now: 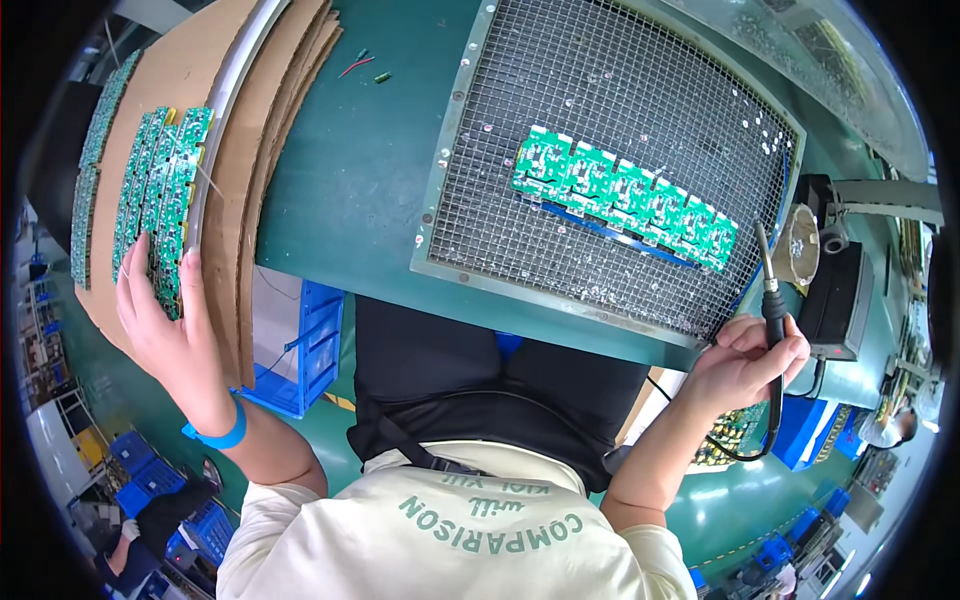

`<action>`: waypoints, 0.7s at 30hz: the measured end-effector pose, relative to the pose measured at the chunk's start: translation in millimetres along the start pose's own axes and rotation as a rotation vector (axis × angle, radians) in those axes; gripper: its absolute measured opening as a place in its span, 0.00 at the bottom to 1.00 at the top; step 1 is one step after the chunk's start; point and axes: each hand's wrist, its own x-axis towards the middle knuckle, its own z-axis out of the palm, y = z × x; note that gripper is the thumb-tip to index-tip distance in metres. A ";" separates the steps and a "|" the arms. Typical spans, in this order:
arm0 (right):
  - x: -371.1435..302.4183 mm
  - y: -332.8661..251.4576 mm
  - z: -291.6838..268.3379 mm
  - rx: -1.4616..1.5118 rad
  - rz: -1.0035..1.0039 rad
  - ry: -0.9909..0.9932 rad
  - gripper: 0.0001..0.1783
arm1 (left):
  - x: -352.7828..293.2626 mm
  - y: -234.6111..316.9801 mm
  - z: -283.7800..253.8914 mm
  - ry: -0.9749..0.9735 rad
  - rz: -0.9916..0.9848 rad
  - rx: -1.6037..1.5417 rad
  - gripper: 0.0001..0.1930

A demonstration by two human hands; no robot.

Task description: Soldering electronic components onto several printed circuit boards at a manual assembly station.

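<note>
My left hand (165, 305) is at the lower end of several green circuit board strips (160, 190) lying side by side on a cardboard sheet. Its thumb and fingers straddle the nearest strip and grip that end. In my right hand (745, 365) is a soldering iron (773, 305), its handle between thumb and fingers and its metal tip pointing up. Left of the iron, another circuit board strip (625, 200) rests on a framed wire mesh (500, 80), apart from both hands. A blue strip (620, 236) shows along this board's lower edge.
A soldering iron stand (797, 245) and a black box (838, 300) stand right of the mesh. Stacked cardboard (235, 200) covers the left side of the green table (360, 150). Small wire scraps (356, 66) lie beyond it. A blue crate (318, 345) sits below the table edge.
</note>
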 end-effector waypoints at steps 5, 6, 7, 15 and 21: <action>0.7 0.8 -1.0 -0.002 -0.009 -0.030 0.16 | -0.2 -0.3 0.1 0.007 0.039 -0.014 0.17; 0.5 0.5 -1.0 -0.003 -0.009 -0.030 0.16 | 0.1 -2.1 0.8 0.006 0.039 -0.015 0.17; 0.4 -0.1 -0.7 -0.002 -0.009 -0.025 0.16 | 0.6 -5.0 1.7 0.009 0.044 -0.022 0.16; 0.3 0.7 -1.5 0.035 -0.009 -0.026 0.15 | -2.3 0.3 1.2 0.056 0.048 0.018 0.14; 1.3 1.3 -0.5 0.039 -0.020 -0.043 0.15 | -5.2 -0.6 -3.9 0.098 0.018 0.018 0.12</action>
